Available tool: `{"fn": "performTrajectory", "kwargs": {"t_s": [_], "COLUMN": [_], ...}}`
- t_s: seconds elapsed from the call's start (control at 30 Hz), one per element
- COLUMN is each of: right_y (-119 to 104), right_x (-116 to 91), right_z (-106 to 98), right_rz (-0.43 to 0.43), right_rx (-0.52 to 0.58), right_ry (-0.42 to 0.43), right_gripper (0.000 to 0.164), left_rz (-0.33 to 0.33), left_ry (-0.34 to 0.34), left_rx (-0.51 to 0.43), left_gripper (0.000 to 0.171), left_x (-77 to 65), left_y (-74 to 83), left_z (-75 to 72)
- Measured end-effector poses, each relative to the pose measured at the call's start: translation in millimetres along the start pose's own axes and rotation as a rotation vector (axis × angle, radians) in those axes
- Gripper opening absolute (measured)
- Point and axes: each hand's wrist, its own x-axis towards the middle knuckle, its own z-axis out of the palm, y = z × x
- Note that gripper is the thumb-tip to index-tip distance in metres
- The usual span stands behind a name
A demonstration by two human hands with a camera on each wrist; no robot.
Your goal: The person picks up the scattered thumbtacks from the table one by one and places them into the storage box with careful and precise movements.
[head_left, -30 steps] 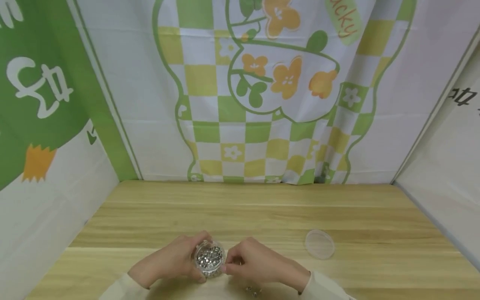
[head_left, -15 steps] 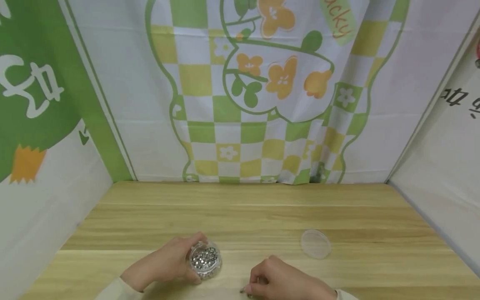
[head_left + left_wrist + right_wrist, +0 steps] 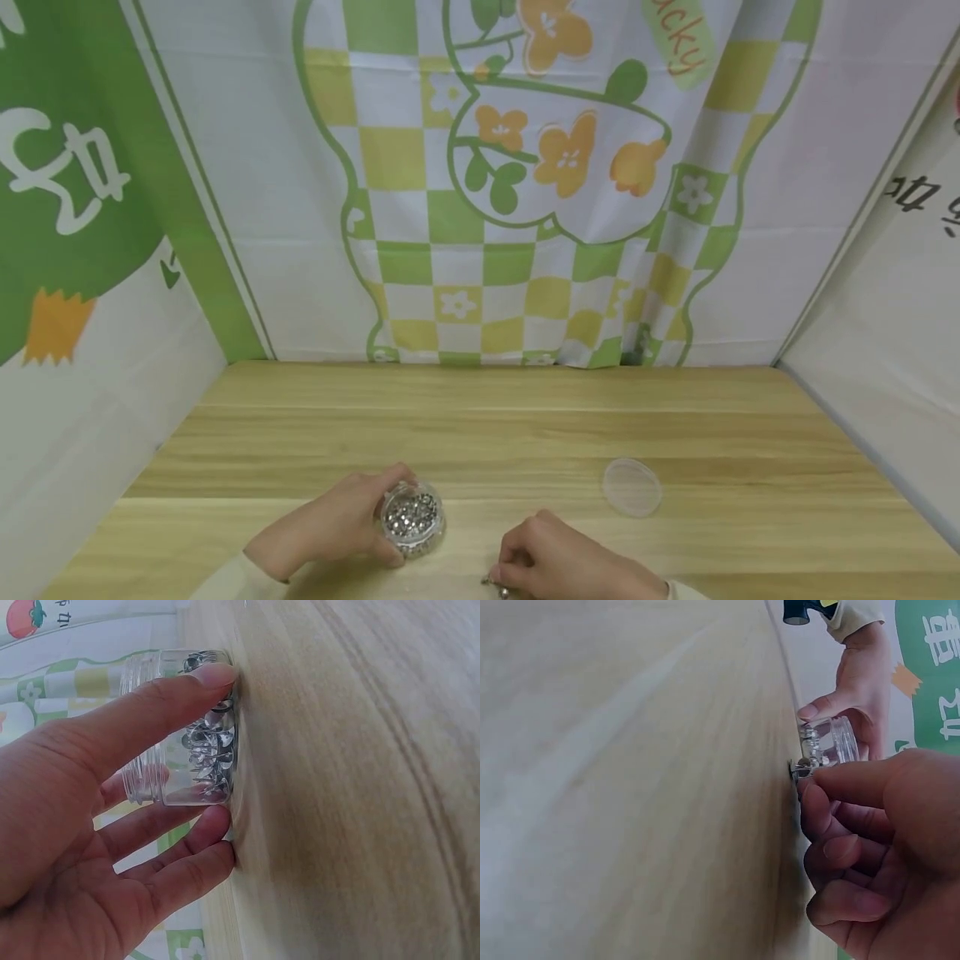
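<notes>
My left hand holds a clear plastic jar upright on the table, thumb on one side and fingers round the other. Silver thumbtacks fill its lower part, and its mouth is uncovered. To the right of the jar, my right hand is low over the tabletop, with thumb and index finger pinching at a thumbtack. Loose tacks show at those fingertips in the head view. The other fingers of this hand are curled in, and they partly cover the jar in the right wrist view.
A round clear lid lies flat on the wooden table, to the right and beyond my right hand. A patterned curtain hangs behind the far edge, with printed cloth walls on both sides.
My right hand has left the jar's side and moved right and nearer to me, to the loose tacks on the table. My left hand keeps holding the jar in place.
</notes>
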Motion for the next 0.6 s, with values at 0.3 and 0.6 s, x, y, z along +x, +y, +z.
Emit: {"fn": "performTrajectory", "kwargs": {"t_s": [0.3,0.6], "right_y": [-29.1,-40.7], "right_x": [38.7,92.0], "right_z": [-9.1,-5.7], "right_rz": [-0.020,-0.115], "right_rx": [-0.042,-0.134], "right_ry": [0.127,0.159], "right_gripper": [0.021,0.017], "left_rz": [-0.015,0.044], "left_ry": [-0.001,0.007], "left_rx": [0.000,0.016], "left_gripper": [0.069,0.066], "left_x": [-0.7,0.6], "left_y": [0.4,-2.6], "left_z": [0.1,0.0]}}
